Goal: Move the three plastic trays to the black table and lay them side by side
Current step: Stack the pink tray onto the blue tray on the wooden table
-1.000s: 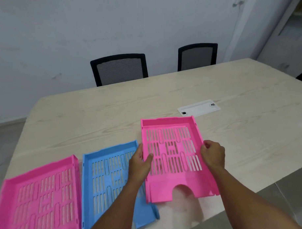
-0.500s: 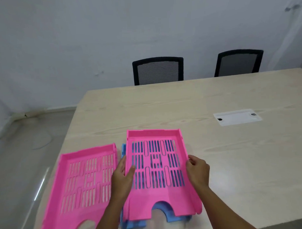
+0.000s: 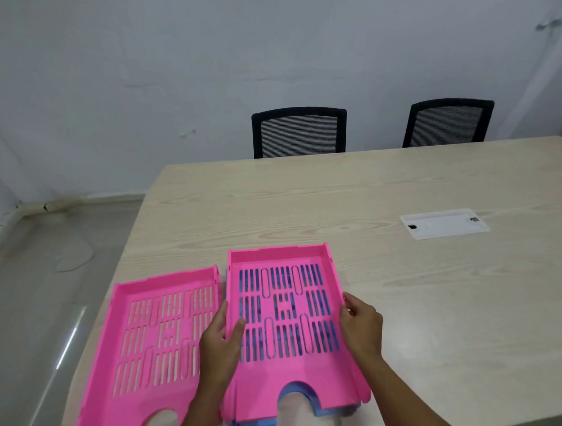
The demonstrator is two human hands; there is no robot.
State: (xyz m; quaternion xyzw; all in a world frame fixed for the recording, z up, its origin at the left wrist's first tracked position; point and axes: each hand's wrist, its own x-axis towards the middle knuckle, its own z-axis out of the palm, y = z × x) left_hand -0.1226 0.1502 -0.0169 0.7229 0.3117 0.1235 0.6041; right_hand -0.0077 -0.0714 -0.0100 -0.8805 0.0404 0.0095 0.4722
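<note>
The pink tray (image 3: 286,314) you hold sits nested on top of the blue tray (image 3: 325,410), whose blue shows through the slots and peeks out at the near edge under the arched cut-out. Your left hand (image 3: 219,345) clamps the left wall, thumb hooked inside over the slotted floor, and your right hand (image 3: 361,326) grips the right wall with fingers curled around the rim. Gripping both long sides this way keeps the tray level and lets you square it over the one beneath.

Just beside it on the left lies the second pink tray (image 3: 156,338), flat on the table and turned slightly, its near end reaching the table's edge. All three trays rest at the near left corner of the light wooden table (image 3: 435,303). No black table is in view, so none has reached its destination; stacking looks like a way to carry them in one trip. You would likely need to gather the loose pink one next.

Farther out, a white cable cover (image 3: 444,223) is set into the tabletop, well apart from the trays. Two black mesh chairs (image 3: 299,132) stand at the far side against the pale wall.
</note>
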